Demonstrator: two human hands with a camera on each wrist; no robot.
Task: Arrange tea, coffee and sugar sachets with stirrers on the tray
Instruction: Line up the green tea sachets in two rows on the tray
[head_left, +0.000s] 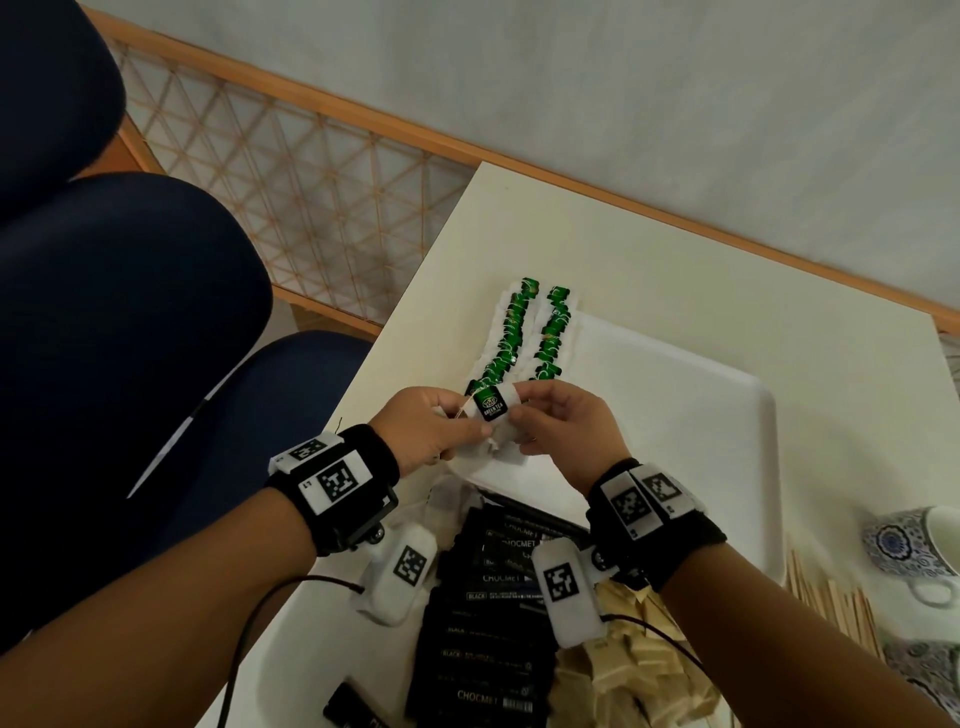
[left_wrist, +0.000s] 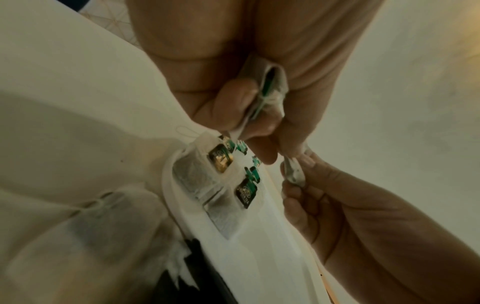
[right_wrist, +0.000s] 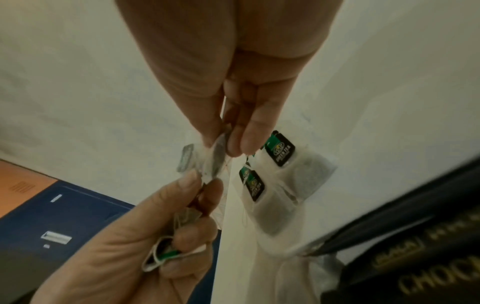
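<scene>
light: dim, soft, yellowish | shadows: faint | glare: shiny spots on the tea tags (left_wrist: 221, 158) | blur: wrist views smeared, worst near 6 o'clock | edges: bent, stretched

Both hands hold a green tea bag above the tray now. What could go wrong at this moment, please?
1. The left hand and right hand both pinch one green tea bag; pulling apart could tear its thin paper or snap its string.
2. The left hand also grips more bags; one might slip out unnoticed.
3. Setting this bag down could disturb the two rows of tea bags already lined up near the edge of the white tray.
</scene>
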